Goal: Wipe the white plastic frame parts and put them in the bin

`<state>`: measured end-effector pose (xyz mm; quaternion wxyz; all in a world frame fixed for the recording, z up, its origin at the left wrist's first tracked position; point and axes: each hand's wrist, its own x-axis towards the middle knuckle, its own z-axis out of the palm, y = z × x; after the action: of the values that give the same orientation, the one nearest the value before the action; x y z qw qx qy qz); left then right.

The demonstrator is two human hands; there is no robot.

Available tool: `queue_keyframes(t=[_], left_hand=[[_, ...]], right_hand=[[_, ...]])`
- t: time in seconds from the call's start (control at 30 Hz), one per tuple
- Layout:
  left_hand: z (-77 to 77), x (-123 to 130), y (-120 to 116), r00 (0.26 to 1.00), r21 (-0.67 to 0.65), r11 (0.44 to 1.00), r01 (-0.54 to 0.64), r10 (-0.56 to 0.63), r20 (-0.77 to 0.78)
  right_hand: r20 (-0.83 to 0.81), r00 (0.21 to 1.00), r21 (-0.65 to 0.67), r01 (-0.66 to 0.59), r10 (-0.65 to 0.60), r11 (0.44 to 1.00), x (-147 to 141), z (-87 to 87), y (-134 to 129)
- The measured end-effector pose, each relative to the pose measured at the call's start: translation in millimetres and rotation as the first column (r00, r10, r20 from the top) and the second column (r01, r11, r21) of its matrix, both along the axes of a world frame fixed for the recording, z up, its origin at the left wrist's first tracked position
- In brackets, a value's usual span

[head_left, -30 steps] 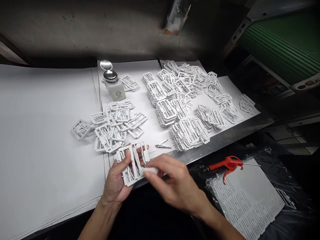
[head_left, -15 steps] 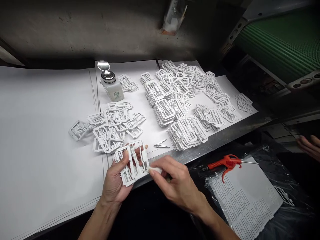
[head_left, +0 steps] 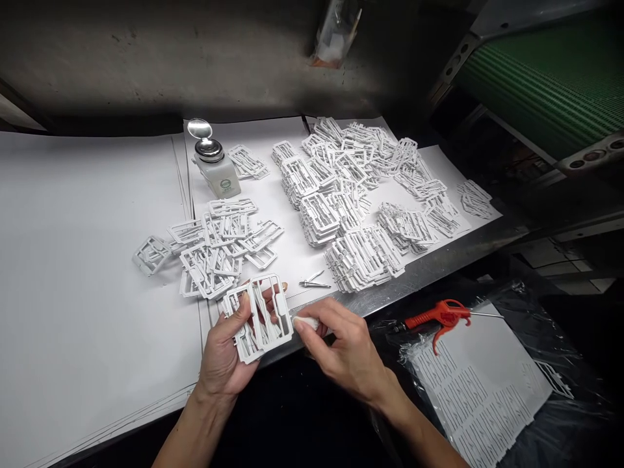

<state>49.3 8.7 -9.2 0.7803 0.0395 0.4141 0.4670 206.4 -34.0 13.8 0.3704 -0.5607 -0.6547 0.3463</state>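
Left hand (head_left: 221,364) gripped a flat white moulded plastic frame (head_left: 256,318), thumb pressed on the front, fingers curled behind, one fingertip showing past the far edge. The frame was tilted in the hand, over the front of the white-papered bench, near the steel bench edge (head_left: 419,279). Right hand (head_left: 346,351) had fingers and thumb pressed together, pinching a small white fibrous pad (head_left: 306,322). The pad sat at the frame's right edge, touching or just beside it, cannot tell which.

Squat white plastic dispenser bottle (head_left: 218,175) stood upright on the white paper sheet (head_left: 88,260), its silver metal pump top (head_left: 208,149) carrying a round flip lid (head_left: 197,128) standing open. Bottle contents could not be made out. A clear plastic bag (head_left: 517,416) lay on the dark surface to the right, with a white sheet of small moulded parts (head_left: 480,390) inside or under the film, cannot tell which. A red-orange plastic air blow gun (head_left: 439,315) with a thin metal nozzle lay at its top edge.

Loose pile of white plastic frames (head_left: 219,250) lay just past the left hand, with larger stacks of white plastic frames (head_left: 336,182) to its right. Small steel nail clipper (head_left: 314,281) lay between them and the hands. Green ribbed conveyor belt (head_left: 541,84) ran along the upper right.
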Motion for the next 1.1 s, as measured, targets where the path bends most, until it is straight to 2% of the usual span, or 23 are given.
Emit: queue_keyframes(t=[0.13,0.3,0.47,0.63,0.8,0.87,0.97,1.1], left_hand=[[-0.1,0,0,1.000,-0.015,1.000,-0.013,0.013,-0.025],[0.7,2,2,1.000,-0.016,1.000,-0.023,0.023,-0.018],[-1.7,2,1,1.000,-0.015,1.000,0.002,-0.002,-0.010],[-1.1,8,0,0.999,0.007,0.999,-0.032,0.032,0.004],[0.9,7,2,0.998,0.003,0.999,-0.052,0.052,0.023],[-0.4,4,2,0.999,0.006,0.999,-0.040,0.040,0.028],[-2.4,1,2,0.999,-0.014,1.000,-0.006,0.007,0.033],[-1.6,2,-1,0.998,-0.018,0.999,0.027,-0.026,0.062]], right_hand=[[-0.002,1.000,0.041,0.015,-0.015,0.999,2,1.6,-1],[0.008,0.999,0.050,-0.050,0.050,0.997,2,1.3,-4],[0.008,0.998,0.096,0.054,-0.055,0.994,2,0.6,0],[-0.009,0.996,0.135,-0.090,0.092,0.987,-18,8.3,0],[0.129,0.960,0.010,-0.250,0.246,0.968,-18,8.5,-4],[0.135,0.964,-0.003,-0.230,0.229,0.973,-8,7.8,-6],[0.072,0.989,0.055,-0.137,0.133,0.989,6,9.9,-4],[0.020,0.999,0.155,-0.041,0.038,0.987,5,15.8,13]])
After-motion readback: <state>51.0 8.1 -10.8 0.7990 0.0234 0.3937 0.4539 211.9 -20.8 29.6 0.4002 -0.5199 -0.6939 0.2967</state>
